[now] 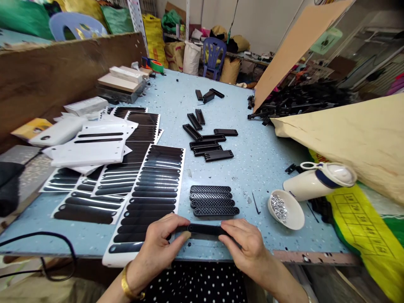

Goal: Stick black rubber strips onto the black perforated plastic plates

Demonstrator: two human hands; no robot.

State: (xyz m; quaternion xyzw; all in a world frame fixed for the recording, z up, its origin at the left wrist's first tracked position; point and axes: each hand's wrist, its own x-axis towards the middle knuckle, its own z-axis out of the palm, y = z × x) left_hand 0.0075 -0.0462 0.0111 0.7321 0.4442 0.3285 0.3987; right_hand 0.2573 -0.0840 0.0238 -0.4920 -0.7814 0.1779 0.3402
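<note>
My left hand [166, 237] and my right hand [248, 244] are closed on a long, narrow black strip-like piece [205, 229], one at each end, just above the table's front edge. Fingers hide both ends, so whether it is one piece or a sticker laid over a bar cannot be made out. Right behind it, several black bars with a latticed face [214, 202] lie in a stack of rows. Beside my left hand is a white sheet of black rounded stickers [151, 185], its near end hanging over the edge.
Loose black bars [217, 155] are scattered farther back on the blue speckled table [252, 168]. At right stand a white bowl of small metal parts [280, 208], a thin hex key [255, 204] and a cream-coloured flask [315, 183]. More sheets and white backing papers [88, 155] pile up at left.
</note>
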